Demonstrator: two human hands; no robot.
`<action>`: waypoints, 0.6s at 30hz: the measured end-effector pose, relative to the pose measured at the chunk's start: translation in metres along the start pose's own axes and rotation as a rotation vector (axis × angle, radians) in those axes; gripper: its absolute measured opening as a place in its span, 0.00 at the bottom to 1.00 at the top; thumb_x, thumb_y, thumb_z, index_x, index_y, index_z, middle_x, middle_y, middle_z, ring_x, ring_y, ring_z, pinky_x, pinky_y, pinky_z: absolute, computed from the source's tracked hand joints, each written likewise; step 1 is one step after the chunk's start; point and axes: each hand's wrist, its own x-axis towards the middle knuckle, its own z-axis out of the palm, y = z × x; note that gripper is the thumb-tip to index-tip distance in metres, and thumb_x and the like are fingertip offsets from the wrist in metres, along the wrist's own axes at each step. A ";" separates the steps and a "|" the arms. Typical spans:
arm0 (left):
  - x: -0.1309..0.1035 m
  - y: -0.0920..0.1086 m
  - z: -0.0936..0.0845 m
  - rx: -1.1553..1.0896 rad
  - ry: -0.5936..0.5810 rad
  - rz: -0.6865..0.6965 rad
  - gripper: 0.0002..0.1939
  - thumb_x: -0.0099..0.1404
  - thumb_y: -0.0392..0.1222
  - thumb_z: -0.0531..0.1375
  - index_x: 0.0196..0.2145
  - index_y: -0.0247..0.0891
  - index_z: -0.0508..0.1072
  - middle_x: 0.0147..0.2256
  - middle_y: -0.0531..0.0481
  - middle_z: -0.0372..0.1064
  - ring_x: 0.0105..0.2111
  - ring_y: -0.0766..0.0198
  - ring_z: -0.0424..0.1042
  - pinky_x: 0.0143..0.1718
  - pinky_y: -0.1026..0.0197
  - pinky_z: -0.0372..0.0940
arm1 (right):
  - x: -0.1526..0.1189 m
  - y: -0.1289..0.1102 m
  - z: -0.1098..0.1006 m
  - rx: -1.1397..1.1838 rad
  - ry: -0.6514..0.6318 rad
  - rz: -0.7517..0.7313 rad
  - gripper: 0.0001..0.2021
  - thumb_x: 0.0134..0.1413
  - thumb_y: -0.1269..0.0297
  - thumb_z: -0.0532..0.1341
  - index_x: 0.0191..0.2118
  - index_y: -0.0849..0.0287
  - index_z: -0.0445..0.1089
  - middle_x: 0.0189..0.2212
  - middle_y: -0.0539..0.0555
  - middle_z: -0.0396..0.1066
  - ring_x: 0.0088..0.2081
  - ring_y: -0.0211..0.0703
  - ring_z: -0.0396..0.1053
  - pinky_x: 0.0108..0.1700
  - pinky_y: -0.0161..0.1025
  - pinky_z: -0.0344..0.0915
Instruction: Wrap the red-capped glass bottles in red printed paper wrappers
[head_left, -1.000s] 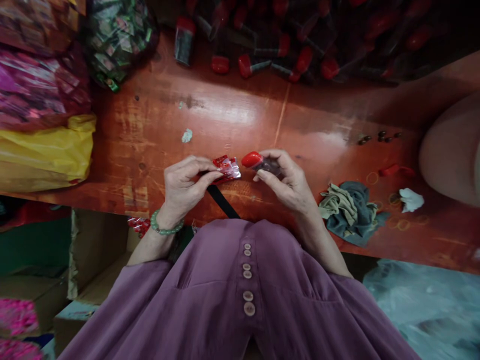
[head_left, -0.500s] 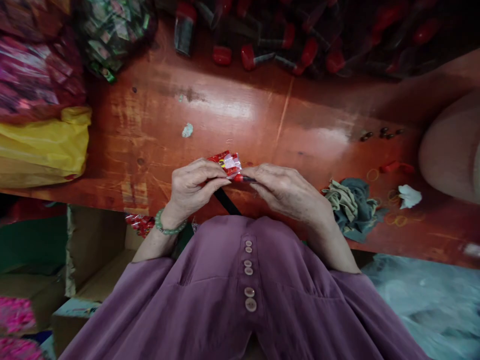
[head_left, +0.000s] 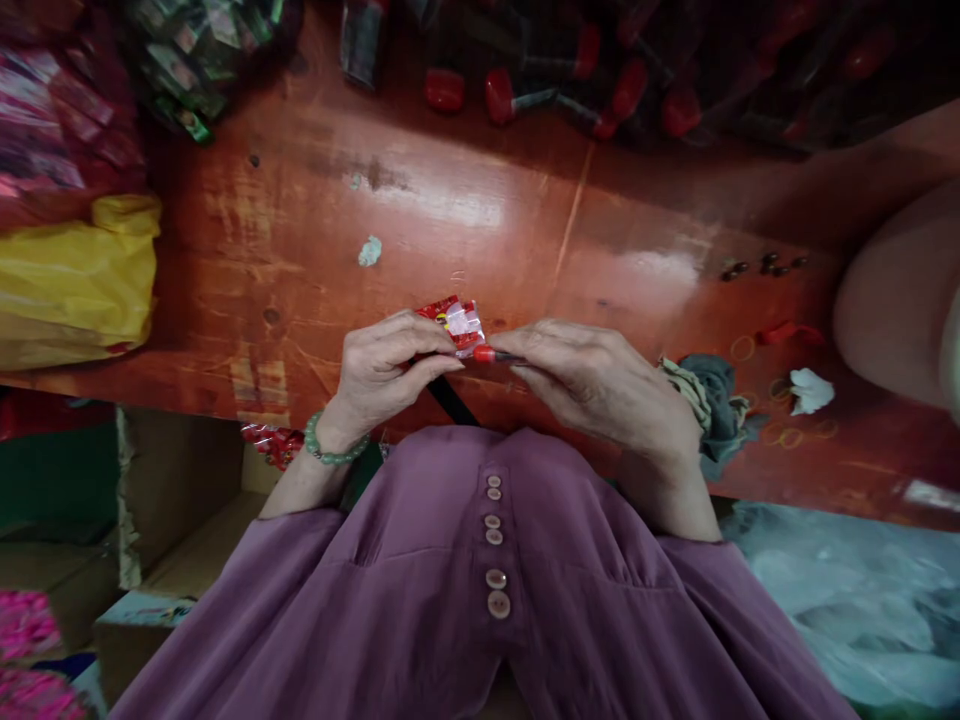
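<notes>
close together, left hand [head_left: 382, 365] pinching crinkly red foil packet [head_left: 452, 322]; right hand [head_left: 600, 385] gripping slim red-capped tube [head_left: 491, 354].

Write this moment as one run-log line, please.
left hand: pinches red packet | right hand: holds red-capped item against packet | surface: red wooden table | nearby: grey cloth

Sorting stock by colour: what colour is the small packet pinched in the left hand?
Red with a clear end: small crinkly foil packet, head view.

Yellow bag [head_left: 75, 275], rag [head_left: 712, 400], red-capped vials [head_left: 555, 95]
</notes>
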 end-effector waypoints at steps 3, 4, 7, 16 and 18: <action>-0.001 -0.002 -0.001 0.001 -0.039 0.017 0.05 0.63 0.43 0.66 0.31 0.41 0.78 0.30 0.51 0.78 0.32 0.65 0.76 0.37 0.59 0.72 | 0.003 -0.003 0.004 -0.106 -0.063 0.034 0.15 0.65 0.69 0.55 0.54 0.52 0.70 0.43 0.55 0.77 0.43 0.46 0.74 0.44 0.41 0.68; -0.001 -0.002 -0.001 0.013 -0.063 0.016 0.05 0.63 0.43 0.66 0.31 0.41 0.78 0.31 0.51 0.78 0.32 0.65 0.76 0.37 0.59 0.72 | 0.004 -0.004 0.005 -0.143 -0.085 0.040 0.15 0.65 0.70 0.55 0.54 0.52 0.70 0.42 0.55 0.76 0.41 0.45 0.74 0.41 0.40 0.67; -0.002 -0.004 -0.002 0.061 -0.131 0.011 0.07 0.64 0.45 0.65 0.30 0.41 0.78 0.32 0.50 0.79 0.32 0.65 0.76 0.38 0.60 0.72 | 0.004 -0.009 0.001 -0.273 -0.127 0.073 0.13 0.63 0.71 0.56 0.51 0.54 0.70 0.37 0.55 0.76 0.35 0.44 0.72 0.35 0.39 0.62; -0.002 -0.010 0.001 -0.035 -0.066 0.090 0.03 0.60 0.40 0.68 0.33 0.39 0.78 0.31 0.50 0.79 0.32 0.66 0.77 0.38 0.62 0.72 | 0.000 -0.010 -0.018 -0.192 -0.183 0.067 0.15 0.65 0.70 0.54 0.54 0.56 0.69 0.42 0.55 0.76 0.40 0.42 0.73 0.39 0.37 0.62; -0.002 -0.011 0.002 -0.062 -0.062 0.101 0.04 0.59 0.39 0.68 0.33 0.39 0.79 0.31 0.49 0.79 0.32 0.65 0.77 0.39 0.61 0.72 | 0.002 -0.011 -0.017 -0.190 -0.200 0.060 0.14 0.66 0.70 0.53 0.53 0.56 0.69 0.42 0.55 0.75 0.40 0.42 0.73 0.40 0.37 0.62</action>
